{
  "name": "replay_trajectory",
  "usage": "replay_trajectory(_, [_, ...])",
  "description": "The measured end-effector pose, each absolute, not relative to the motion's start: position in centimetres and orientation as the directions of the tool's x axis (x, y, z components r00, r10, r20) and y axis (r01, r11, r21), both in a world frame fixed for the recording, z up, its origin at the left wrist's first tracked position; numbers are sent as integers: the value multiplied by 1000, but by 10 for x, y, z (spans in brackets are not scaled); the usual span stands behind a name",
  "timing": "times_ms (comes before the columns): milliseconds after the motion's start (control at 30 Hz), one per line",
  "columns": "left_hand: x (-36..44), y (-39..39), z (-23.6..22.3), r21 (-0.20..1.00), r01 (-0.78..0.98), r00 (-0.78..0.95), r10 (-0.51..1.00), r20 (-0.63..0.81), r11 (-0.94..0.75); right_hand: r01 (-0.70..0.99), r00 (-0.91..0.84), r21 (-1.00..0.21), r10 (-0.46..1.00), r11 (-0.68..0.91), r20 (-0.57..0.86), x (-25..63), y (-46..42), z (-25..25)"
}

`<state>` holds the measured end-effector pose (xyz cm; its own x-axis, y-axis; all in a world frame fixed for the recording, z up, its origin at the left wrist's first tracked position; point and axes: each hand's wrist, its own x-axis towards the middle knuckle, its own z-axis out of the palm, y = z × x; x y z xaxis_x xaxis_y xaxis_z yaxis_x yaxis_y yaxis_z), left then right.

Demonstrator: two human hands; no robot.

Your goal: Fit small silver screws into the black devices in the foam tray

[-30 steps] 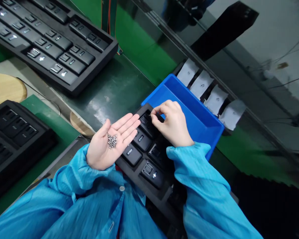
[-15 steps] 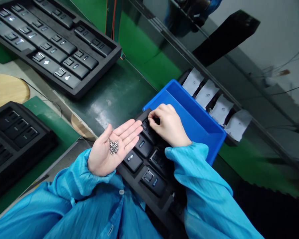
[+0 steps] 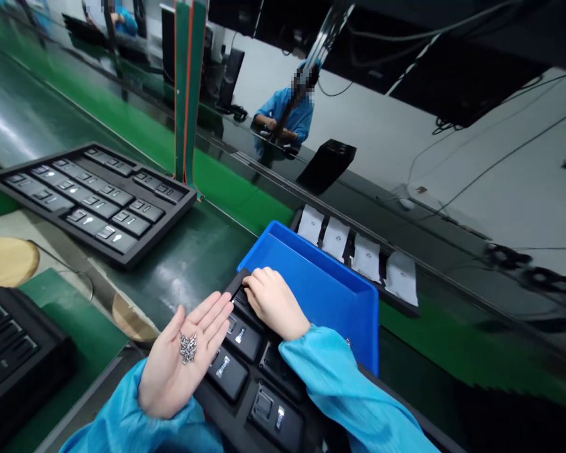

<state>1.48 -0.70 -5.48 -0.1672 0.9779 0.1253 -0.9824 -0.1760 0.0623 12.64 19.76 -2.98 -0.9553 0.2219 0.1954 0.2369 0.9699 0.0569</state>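
Note:
My left hand (image 3: pixel 179 362) lies palm up and open, with a small heap of silver screws (image 3: pixel 187 347) resting on the palm. It hovers at the left edge of a black foam tray (image 3: pixel 245 402) that holds several black parts labelled in white. My right hand (image 3: pixel 273 303) rests at the far corner of that tray, fingers curled and pinched down on one part; what the fingertips hold is too small to make out. Both arms wear blue sleeves.
A blue plastic bin (image 3: pixel 321 286) stands just behind the tray. Another black tray of parts (image 3: pixel 92 201) sits on the green conveyor at the left, a third (image 3: pixel 9 352) at the near left. White packets (image 3: pixel 353 255) line the rail. A person in blue works across the line (image 3: pixel 283 116).
The camera has tilted up, so the hands and tray sit lower in the picture and the far side of the line shows. My right hand stays pinched at the tray's corner; the left palm stays open.

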Motion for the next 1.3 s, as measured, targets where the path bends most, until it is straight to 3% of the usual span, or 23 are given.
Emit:
replay_trajectory(300, [13, -8, -50, 74, -985, -146, 983, 107, -154, 299, -931, 50, 279, 953, 236, 129, 187, -39])
replay_trajectory(1100, [12, -4, -44, 260, -951, -148, 984, 100, -169, 375, -865, -11, 354, 927, 356, 126, 178, -40])
replay_trajectory(1200, [14, -5, -42, 308, -934, -183, 983, 29, -183, 370, -866, -59, 367, 927, 339, 128, 178, -37])
replay_trajectory(1300, [23, -5, -32, 379, -899, -304, 936, -175, -221, 372, -870, -147, 399, 917, 290, 133, 182, -38])
